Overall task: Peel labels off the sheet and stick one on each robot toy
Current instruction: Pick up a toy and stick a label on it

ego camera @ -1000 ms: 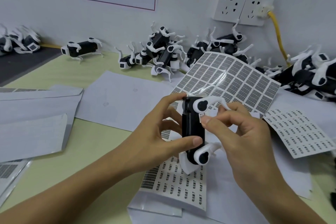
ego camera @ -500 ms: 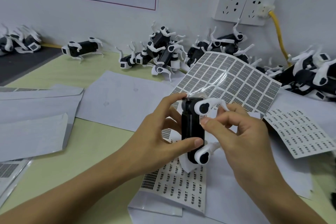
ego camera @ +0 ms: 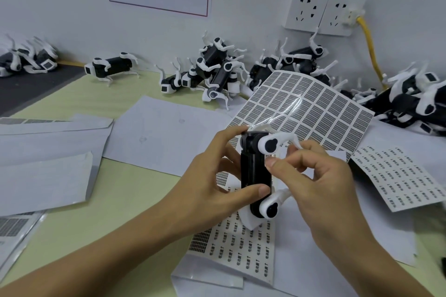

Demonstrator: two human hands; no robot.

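1. Toy position: robot toy (ego camera: 255, 171) is held above the desk (ego camera: 101, 207) at centre, black body upright, long axis running near to far, white legs sticking out to the right.
2. Left hand (ego camera: 212, 181) grips the toy end to end: forefinger on the top end, thumb across the lower body. That pins the axis.
3. Right hand (ego camera: 321, 181) is just right of the body, fingers curled, thumb tip pressed against the right side face below the upper leg joint. A label may be under the thumb; too small to confirm.
4. Key relation: target face points right, straight at the right hand, which is the nearer one for pressing. Left only steadies.
5. Judgement: label is being rubbed down; toy then goes to a pile.
6. Supply: label sheet (ego camera: 236, 246) lies directly under the toy; a bigger curved sheet (ego camera: 311, 108) sits behind it. More toys (ego camera: 217, 72) heaped along the wall.
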